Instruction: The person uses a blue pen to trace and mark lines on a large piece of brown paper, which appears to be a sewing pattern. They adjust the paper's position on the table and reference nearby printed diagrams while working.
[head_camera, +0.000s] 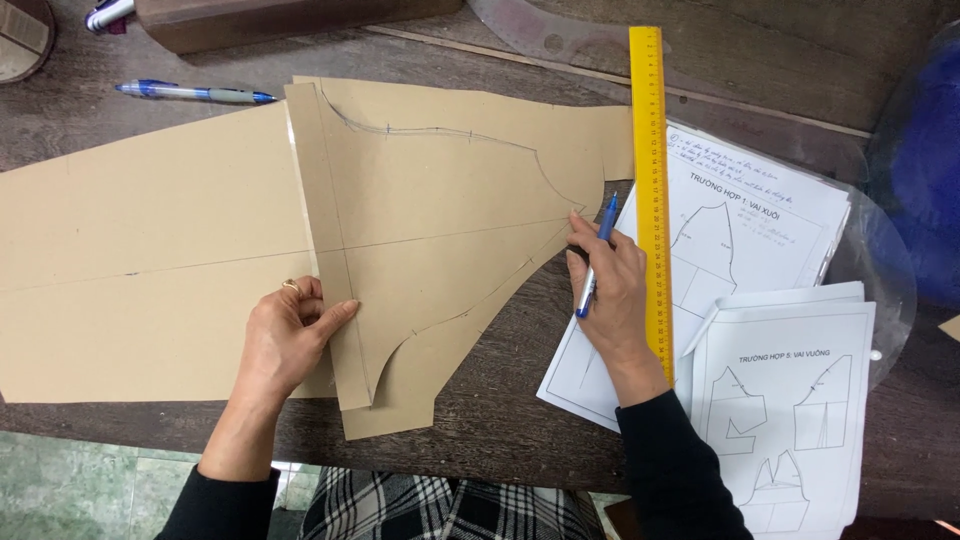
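Note:
A brown paper pattern piece with drawn curved lines lies on a larger brown sheet on the dark wooden table. My left hand, a ring on one finger, presses flat on the pattern's left edge near its lower part. My right hand holds a blue pen and rests at the pattern's pointed right tip, its fingers touching the paper edge. A yellow ruler lies upright just right of that hand.
White printed sheets with garment diagrams lie under and right of the ruler, inside a clear sleeve. A second blue pen lies at the far left. A clear curved ruler and a wooden block lie at the back.

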